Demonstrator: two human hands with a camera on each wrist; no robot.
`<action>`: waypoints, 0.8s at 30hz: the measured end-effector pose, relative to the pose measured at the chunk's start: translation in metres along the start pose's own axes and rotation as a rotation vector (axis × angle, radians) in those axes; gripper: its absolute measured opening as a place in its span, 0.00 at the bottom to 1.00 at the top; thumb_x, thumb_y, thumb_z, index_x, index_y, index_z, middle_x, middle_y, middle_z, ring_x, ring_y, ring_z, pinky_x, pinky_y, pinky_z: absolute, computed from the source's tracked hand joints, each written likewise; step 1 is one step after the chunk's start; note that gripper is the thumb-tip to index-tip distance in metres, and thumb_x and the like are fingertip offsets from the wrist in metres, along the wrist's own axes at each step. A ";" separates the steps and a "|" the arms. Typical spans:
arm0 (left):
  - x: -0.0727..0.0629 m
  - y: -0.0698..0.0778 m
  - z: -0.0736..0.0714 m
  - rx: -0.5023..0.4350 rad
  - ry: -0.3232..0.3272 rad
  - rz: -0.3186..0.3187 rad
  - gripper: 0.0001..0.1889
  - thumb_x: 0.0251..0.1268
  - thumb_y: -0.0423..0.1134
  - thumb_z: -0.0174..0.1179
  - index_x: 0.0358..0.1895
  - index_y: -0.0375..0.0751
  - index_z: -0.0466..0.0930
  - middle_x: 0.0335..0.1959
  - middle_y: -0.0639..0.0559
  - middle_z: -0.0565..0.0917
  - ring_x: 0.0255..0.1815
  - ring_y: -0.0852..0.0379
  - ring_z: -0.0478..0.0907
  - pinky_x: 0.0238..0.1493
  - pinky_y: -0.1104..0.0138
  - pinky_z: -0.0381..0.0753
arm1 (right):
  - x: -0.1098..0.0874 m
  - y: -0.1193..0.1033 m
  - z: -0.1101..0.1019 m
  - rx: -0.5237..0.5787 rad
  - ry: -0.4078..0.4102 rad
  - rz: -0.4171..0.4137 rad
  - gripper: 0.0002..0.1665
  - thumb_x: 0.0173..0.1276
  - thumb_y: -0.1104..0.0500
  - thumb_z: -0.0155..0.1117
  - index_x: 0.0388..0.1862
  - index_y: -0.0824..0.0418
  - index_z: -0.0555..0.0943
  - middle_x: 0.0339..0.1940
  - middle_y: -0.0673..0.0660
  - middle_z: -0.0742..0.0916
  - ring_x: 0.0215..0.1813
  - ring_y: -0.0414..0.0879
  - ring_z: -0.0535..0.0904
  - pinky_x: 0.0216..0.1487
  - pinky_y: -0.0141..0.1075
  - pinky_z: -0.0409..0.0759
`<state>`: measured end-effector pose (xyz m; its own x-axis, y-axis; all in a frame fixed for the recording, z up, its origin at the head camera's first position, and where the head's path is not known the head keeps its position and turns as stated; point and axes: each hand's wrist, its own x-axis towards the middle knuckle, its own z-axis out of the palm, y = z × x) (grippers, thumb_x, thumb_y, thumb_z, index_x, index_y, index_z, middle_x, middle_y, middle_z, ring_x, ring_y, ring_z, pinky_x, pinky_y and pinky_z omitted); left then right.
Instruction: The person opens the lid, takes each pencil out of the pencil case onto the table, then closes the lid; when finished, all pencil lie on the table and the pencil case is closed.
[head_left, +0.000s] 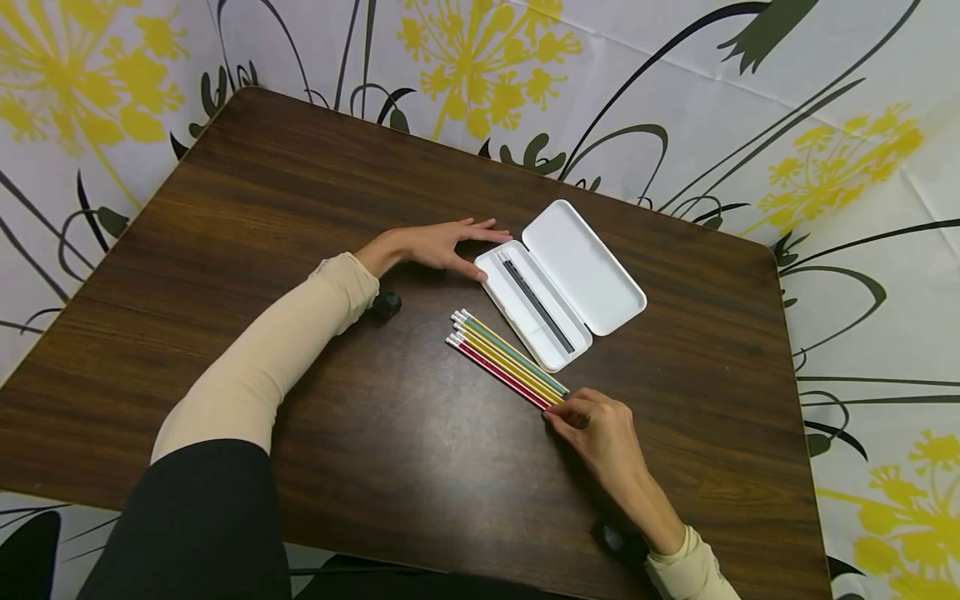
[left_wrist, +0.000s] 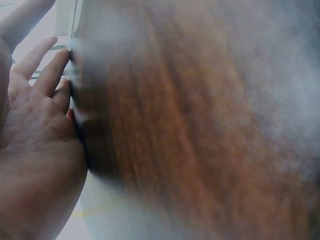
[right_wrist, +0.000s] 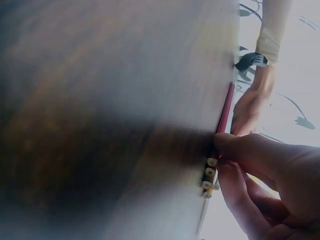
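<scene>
My left hand point(head_left: 438, 246) lies with fingers spread at the left end of a white pencil case point(head_left: 587, 271), thumb and fingertips by its edge. In the left wrist view the same hand point(left_wrist: 40, 135) has its palm showing and nothing gripped. The case is open, and black pencils point(head_left: 538, 305) lie in its tray. Beside it on the table is a row of red, yellow and blue pencils point(head_left: 506, 357), side by side. My right hand point(head_left: 600, 429) pinches a red pencil point(right_wrist: 226, 107) near its unsharpened end, where several pencil ends cluster.
The dark wooden table point(head_left: 360, 467) extends around the case and pencils. A flower-patterned cloth point(head_left: 315, 42) hangs behind and along the sides. A black wrist device point(head_left: 386, 305) sits at the left wrist, another point(head_left: 621, 542) at the right.
</scene>
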<state>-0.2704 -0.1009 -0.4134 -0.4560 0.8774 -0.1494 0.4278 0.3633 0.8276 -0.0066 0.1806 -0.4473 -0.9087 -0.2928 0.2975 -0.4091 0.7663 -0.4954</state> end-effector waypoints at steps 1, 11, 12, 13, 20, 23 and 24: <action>0.000 -0.001 0.000 -0.002 0.002 0.006 0.40 0.67 0.42 0.64 0.77 0.39 0.54 0.78 0.35 0.43 0.78 0.38 0.30 0.74 0.47 0.30 | 0.000 0.000 0.000 0.014 0.000 0.002 0.07 0.50 0.65 0.80 0.25 0.55 0.89 0.24 0.43 0.84 0.24 0.32 0.76 0.24 0.25 0.74; 0.014 -0.039 0.005 0.023 0.039 0.046 0.41 0.65 0.44 0.66 0.78 0.44 0.55 0.79 0.41 0.44 0.78 0.44 0.32 0.74 0.47 0.29 | 0.021 0.017 -0.024 0.199 0.104 0.109 0.07 0.55 0.63 0.78 0.33 0.57 0.90 0.30 0.45 0.87 0.27 0.37 0.82 0.28 0.25 0.80; 0.015 -0.041 0.005 0.027 0.041 0.044 0.41 0.65 0.45 0.66 0.78 0.46 0.55 0.79 0.42 0.44 0.79 0.44 0.32 0.74 0.48 0.29 | 0.026 0.020 -0.026 0.194 0.124 0.114 0.07 0.55 0.62 0.78 0.34 0.57 0.90 0.30 0.46 0.87 0.27 0.38 0.82 0.29 0.25 0.80; 0.015 -0.043 0.005 0.031 0.042 0.041 0.41 0.65 0.46 0.66 0.78 0.47 0.55 0.79 0.44 0.44 0.79 0.46 0.32 0.74 0.48 0.30 | 0.031 0.023 -0.028 0.187 0.141 0.123 0.07 0.56 0.62 0.78 0.34 0.57 0.90 0.30 0.46 0.87 0.27 0.38 0.83 0.30 0.25 0.80; 0.015 -0.044 0.004 0.039 0.031 0.027 0.42 0.63 0.51 0.67 0.78 0.54 0.55 0.80 0.48 0.44 0.79 0.51 0.32 0.75 0.55 0.31 | 0.064 0.047 -0.023 0.153 0.198 0.200 0.08 0.57 0.59 0.77 0.36 0.59 0.90 0.30 0.49 0.88 0.29 0.40 0.83 0.31 0.22 0.79; 0.016 -0.043 0.004 0.036 0.024 0.026 0.42 0.63 0.52 0.66 0.78 0.55 0.55 0.80 0.48 0.44 0.79 0.52 0.32 0.75 0.58 0.30 | 0.070 0.051 -0.020 0.154 0.191 0.216 0.07 0.58 0.59 0.77 0.35 0.59 0.91 0.29 0.49 0.88 0.28 0.41 0.82 0.30 0.22 0.78; 0.016 -0.042 0.004 0.034 0.023 0.028 0.42 0.63 0.52 0.66 0.78 0.55 0.55 0.80 0.48 0.44 0.79 0.52 0.32 0.75 0.58 0.30 | 0.071 0.052 -0.019 0.150 0.187 0.218 0.07 0.58 0.59 0.77 0.35 0.59 0.91 0.29 0.49 0.87 0.28 0.41 0.82 0.30 0.22 0.77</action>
<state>-0.2928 -0.1007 -0.4528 -0.4615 0.8798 -0.1136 0.4666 0.3496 0.8125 -0.0904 0.2107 -0.4365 -0.9509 -0.0101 0.3092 -0.2269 0.7022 -0.6749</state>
